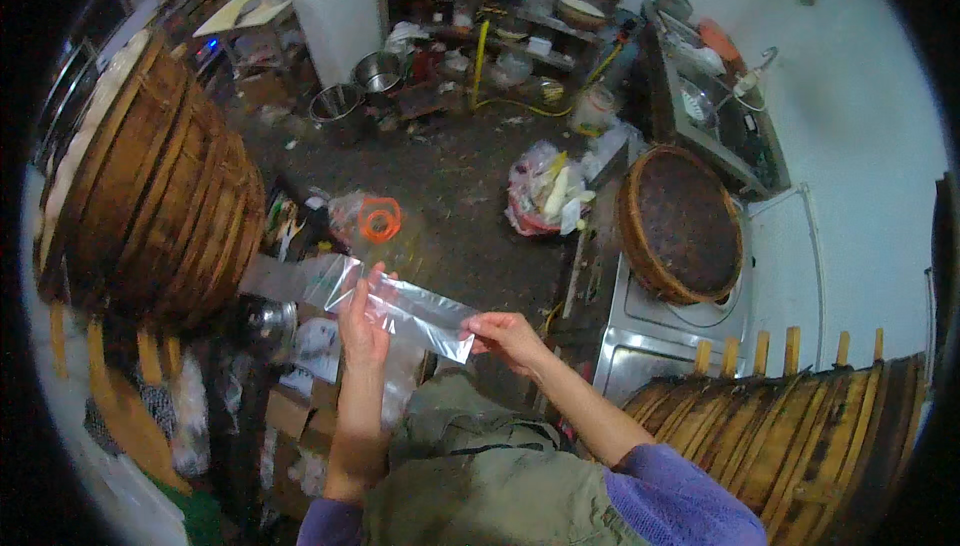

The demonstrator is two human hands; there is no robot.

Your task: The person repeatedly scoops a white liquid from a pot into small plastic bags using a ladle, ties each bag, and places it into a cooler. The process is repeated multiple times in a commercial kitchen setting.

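Observation:
A long, clear plastic bag [420, 313] stretches flat and shiny between my two hands, in front of my body. My left hand [365, 321] grips it near its left part, with the thumb on top and fingertips showing behind the film. At the right end, my right hand [506, 336] pinches the bag's corner between thumb and fingers. More clear film trails off to the left of my left hand, towards a large woven bamboo basket [157, 193]. The bag looks flat, with nothing visible inside.
A round bamboo tray [682, 227] rests on a steel counter [645, 351] at right. Below it stands a second slatted bamboo piece [787, 433]. A refuse bag [551, 190] and an orange plastic item [380, 220] are on the floor. Steel pots [377, 72] stand farther back, near cluttered shelves.

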